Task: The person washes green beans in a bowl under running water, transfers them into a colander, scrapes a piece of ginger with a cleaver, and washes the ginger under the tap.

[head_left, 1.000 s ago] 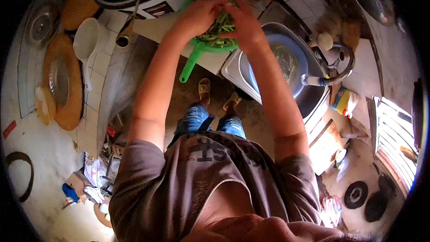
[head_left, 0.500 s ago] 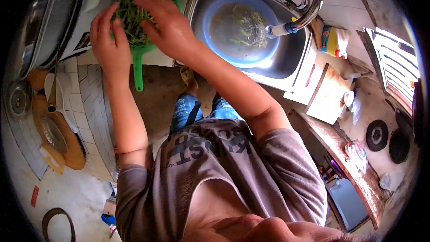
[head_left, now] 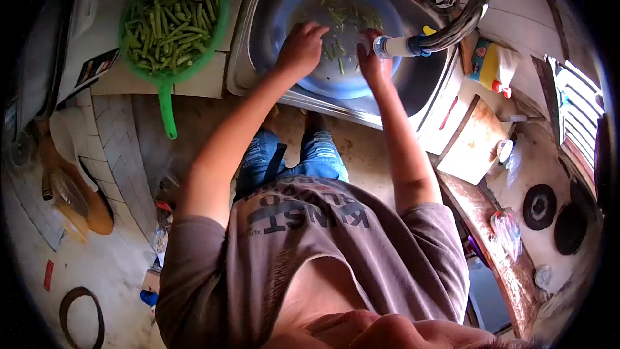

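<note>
Both of my hands are over the blue basin [head_left: 394,26], which sits in the metal sink [head_left: 242,58]. My left hand [head_left: 301,50] is above the basin's left part, fingers bent together; whether they hold anything is too small to tell. Beside the faucet's end [head_left: 394,46], my right hand [head_left: 374,61] reaches into the basin, its fingertips partly hidden. Cut green bean pieces [head_left: 341,16] float in the basin's water. A green colander [head_left: 221,13] with a handle, full of cut green beans [head_left: 171,29], rests on the counter left of the sink.
A large pot or cooker [head_left: 81,26] stands left of the colander. Right of the sink are a yellow bottle [head_left: 494,68] and a cutting board [head_left: 475,142]. A curved faucet [head_left: 468,22] arches over the sink. Round black objects [head_left: 540,207] hang at the right.
Both hands have left the colander and moved right to the basin. The beans in the colander are now uncovered. The camera view has shifted.
</note>
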The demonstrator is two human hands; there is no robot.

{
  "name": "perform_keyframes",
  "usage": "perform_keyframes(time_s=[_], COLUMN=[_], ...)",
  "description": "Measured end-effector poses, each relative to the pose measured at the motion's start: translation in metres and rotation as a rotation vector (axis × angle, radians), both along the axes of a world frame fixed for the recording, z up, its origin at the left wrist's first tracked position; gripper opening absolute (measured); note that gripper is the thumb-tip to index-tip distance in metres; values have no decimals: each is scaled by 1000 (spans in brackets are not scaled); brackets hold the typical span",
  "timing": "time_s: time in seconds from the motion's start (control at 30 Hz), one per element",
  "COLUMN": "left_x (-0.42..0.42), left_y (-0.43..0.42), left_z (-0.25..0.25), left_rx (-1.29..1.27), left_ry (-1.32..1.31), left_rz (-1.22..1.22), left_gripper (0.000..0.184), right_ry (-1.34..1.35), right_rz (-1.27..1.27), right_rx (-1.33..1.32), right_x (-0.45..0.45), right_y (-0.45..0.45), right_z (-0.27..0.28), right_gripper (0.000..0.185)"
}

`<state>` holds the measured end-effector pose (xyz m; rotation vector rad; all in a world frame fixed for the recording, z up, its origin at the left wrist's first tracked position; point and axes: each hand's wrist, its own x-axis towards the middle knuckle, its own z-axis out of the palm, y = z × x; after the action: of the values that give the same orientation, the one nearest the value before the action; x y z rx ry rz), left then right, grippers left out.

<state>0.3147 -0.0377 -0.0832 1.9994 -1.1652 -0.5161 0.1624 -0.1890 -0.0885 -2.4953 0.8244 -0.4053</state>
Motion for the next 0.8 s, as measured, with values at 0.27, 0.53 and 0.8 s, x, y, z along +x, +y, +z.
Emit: perform_keyframes(time_s=[0.27, 0.53, 0.8], left_x=[21, 27, 4], left_y=[-85, -94, -60], left_z=[-77, -96, -90], left_rx=[38, 259, 400], left_ry=[-283, -214, 519], left_rz=[3, -101, -297], left_gripper=[45, 27, 25], right_ry=[178, 314, 646], right_rz=[128, 286, 129], right_rx=[-117, 261, 1102], right_x=[46, 48, 4], right_y=[-69, -105, -64], right_z=[-45, -168, -94], right_gripper=[48, 50, 36])
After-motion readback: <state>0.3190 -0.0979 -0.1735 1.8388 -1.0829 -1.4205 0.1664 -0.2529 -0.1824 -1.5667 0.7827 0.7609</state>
